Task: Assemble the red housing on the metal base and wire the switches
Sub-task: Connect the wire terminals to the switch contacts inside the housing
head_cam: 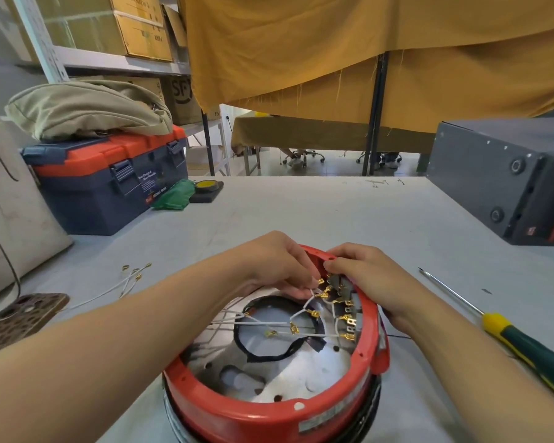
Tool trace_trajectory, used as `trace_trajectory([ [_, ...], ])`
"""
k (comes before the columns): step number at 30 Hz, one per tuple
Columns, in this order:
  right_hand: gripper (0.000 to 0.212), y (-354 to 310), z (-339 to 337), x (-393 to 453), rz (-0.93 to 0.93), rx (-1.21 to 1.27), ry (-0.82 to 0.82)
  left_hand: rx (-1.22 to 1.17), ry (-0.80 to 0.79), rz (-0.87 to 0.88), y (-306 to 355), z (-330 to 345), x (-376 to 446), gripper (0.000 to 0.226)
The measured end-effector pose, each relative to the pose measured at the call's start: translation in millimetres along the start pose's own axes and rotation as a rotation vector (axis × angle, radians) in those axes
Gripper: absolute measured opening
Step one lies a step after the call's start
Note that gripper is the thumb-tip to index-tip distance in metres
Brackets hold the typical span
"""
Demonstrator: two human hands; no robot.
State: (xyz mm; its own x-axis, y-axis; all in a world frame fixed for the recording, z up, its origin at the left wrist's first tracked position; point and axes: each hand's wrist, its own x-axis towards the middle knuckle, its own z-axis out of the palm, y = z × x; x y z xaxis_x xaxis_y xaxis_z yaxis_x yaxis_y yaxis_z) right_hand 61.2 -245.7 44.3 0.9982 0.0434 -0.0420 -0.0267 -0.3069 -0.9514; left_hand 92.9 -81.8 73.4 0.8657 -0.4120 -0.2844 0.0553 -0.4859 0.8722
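Housing: we see the red housing (269,414) seated on the metal base (314,362).
Hands: our left hand (279,266) pinches a wire terminal (320,280); right hand (371,276) grips the housing rim by the switches (349,302).
Left: several white wires (263,322) look loose.

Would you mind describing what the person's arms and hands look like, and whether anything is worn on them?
Both forearms are bare as far as the picture shows: no sleeves, no gloves. The left hand and the right hand show no rings, watch or bracelet on the parts in view. No markings, tape or cables are attached to either arm. The fingernails look short and plain where they can be seen.
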Motion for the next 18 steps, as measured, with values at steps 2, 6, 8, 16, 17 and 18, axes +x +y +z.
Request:
trace_trajectory([
  [2, 0.010, 2, -1, 2, -0.009, 0.016, -0.008, -0.005, 0.000, 0.005, -2, 1, 2, 0.012],
  [6, 0.012, 3, -3, 3, 0.018, 0.061, -0.044, -0.039, -0.012, 0.015, -8, 4, 4, 0.013],
  [8, 0.016, 3, -4, 2, 0.047, 0.125, -0.071, -0.066, -0.032, 0.018, -10, 6, 4, 0.014],
  [16, 0.017, 5, -2, 3, 0.058, 0.181, -0.056, -0.184, -0.043, 0.056, -11, 6, 2, 0.015],
  [17, 0.017, 6, -2, 4, 0.058, 0.182, -0.058, -0.181, -0.047, 0.060, -11, 6, 2, 0.016],
  [18, 0.017, 6, -2, 4, 0.057, 0.182, -0.059, -0.179, -0.049, 0.062, -11, 6, 2, 0.015],
])
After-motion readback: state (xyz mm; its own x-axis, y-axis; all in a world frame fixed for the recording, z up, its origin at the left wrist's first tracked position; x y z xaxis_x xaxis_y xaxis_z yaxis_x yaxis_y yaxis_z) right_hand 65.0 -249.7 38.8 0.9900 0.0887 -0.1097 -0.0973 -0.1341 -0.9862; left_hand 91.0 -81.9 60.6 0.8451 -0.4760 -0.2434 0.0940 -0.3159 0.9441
